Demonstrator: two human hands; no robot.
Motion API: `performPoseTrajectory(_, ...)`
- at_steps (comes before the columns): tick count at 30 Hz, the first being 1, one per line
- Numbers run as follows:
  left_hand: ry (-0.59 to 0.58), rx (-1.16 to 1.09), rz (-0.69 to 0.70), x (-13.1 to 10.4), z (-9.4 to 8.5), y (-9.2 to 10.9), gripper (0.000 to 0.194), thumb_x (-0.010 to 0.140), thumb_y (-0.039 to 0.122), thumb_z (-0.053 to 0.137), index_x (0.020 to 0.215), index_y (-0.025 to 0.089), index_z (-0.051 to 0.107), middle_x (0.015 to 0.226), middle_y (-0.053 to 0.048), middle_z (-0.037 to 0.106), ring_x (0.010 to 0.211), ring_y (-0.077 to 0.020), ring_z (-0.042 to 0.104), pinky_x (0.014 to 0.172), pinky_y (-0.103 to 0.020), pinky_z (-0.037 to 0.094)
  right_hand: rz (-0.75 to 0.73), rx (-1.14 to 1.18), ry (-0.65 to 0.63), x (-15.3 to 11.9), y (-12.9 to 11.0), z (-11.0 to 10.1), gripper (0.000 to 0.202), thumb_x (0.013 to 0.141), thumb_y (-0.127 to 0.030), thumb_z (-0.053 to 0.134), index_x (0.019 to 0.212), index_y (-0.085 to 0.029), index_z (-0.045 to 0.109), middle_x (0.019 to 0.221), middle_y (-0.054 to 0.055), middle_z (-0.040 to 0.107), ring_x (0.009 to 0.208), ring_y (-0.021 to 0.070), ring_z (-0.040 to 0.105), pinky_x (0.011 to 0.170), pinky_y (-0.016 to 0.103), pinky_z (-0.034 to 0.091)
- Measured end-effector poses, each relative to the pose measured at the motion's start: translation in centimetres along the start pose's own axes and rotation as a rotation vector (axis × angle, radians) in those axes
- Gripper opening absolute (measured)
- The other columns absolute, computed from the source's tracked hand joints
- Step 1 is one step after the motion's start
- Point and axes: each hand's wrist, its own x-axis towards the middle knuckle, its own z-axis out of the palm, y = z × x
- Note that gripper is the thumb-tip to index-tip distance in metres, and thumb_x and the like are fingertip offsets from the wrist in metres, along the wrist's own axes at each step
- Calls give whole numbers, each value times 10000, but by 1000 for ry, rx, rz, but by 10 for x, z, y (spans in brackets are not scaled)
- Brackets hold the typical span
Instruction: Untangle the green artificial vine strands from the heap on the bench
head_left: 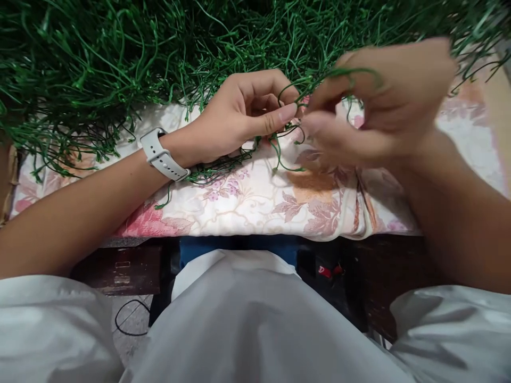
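Observation:
Thin green artificial plant stems (279, 154) with small budded tips run between my two hands above a floral cloth. My left hand (255, 109), with a white watch strap on its wrist, pinches the stems between thumb and forefinger. Close beside it, my right hand (375, 106) is blurred by motion, with thumb and forefinger at the same stems. One green strand (355, 72) passes across the back of its fingers. More stems (223, 170) lie under my left wrist. Exactly where the strands cross is hidden by the fingertips.
A thick heap of green artificial stems (159, 48) fills the far side of the table. The floral tablecloth (247, 213) covers the near part, with whitish loops of cord or band (351, 213) at its front edge. A dark wooden drawer (123, 268) sits below on the left.

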Motion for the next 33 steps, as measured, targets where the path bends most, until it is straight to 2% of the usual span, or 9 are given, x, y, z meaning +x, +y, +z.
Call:
performPoseTrajectory(3,51,-10,8,1,1,0,343,802,368,927,812,193,632,646,27,605,532,-82,552,497,-252,507,-291,-139,124,-2,-6,16,247,981,-383,723,867,-245,554,715,-7,582,633,137,514,626,342,365)
performPoseTrajectory(5,84,3,10,1,0,-2,354,798,390,927,821,201,630,629,35,592,473,-66,498,453,-258,436,-279,-156,139,-1,-4,20,171,1003,-309,682,904,-252,555,729,-13,611,633,136,547,618,328,388)
performPoseTrajectory(9,119,27,19,1,-3,-6,357,794,426,926,880,219,648,617,38,582,444,-69,465,429,-273,354,-155,-199,121,-1,-2,19,161,1009,-366,671,929,-263,576,756,6,655,642,161,592,669,349,453)
performPoseTrajectory(16,137,55,19,4,-4,-3,401,759,427,959,881,233,630,675,16,614,585,-123,578,549,-300,466,-90,-292,31,-2,-1,18,242,1051,-484,593,928,-276,602,763,22,664,722,197,627,715,359,471)
performPoseTrajectory(20,77,135,-1,3,-2,2,470,812,556,892,844,221,563,698,18,575,634,-107,567,597,-273,468,-148,-223,-36,-1,1,20,285,1096,-459,513,925,-244,591,772,27,641,710,182,593,688,332,453)
performPoseTrajectory(23,-21,129,-25,0,-1,5,518,818,614,857,846,201,546,773,16,574,666,-77,559,624,-238,462,-263,-96,-119,-2,1,19,242,1108,-316,496,899,-211,557,756,10,593,689,147,536,675,299,422)
performPoseTrajectory(26,-126,121,2,-1,-1,5,492,874,598,813,851,176,561,801,19,576,680,-52,541,664,-221,466,-359,-1,-187,0,-2,15,214,1084,-191,521,870,-196,526,750,-11,540,674,115,476,662,270,380)
performPoseTrajectory(29,-202,205,26,1,-3,6,498,881,604,806,829,158,592,788,3,606,739,-90,606,700,-234,491,-388,62,-307,2,-5,6,197,1076,-152,528,883,-191,531,727,-33,487,642,99,426,644,253,353)
performPoseTrajectory(33,-256,278,-56,1,-5,9,444,818,542,875,821,158,652,722,-1,631,730,-130,639,669,-248,498,-379,167,-493,4,-6,-5,226,1086,-150,520,864,-185,545,705,-38,487,619,88,430,626,239,365)
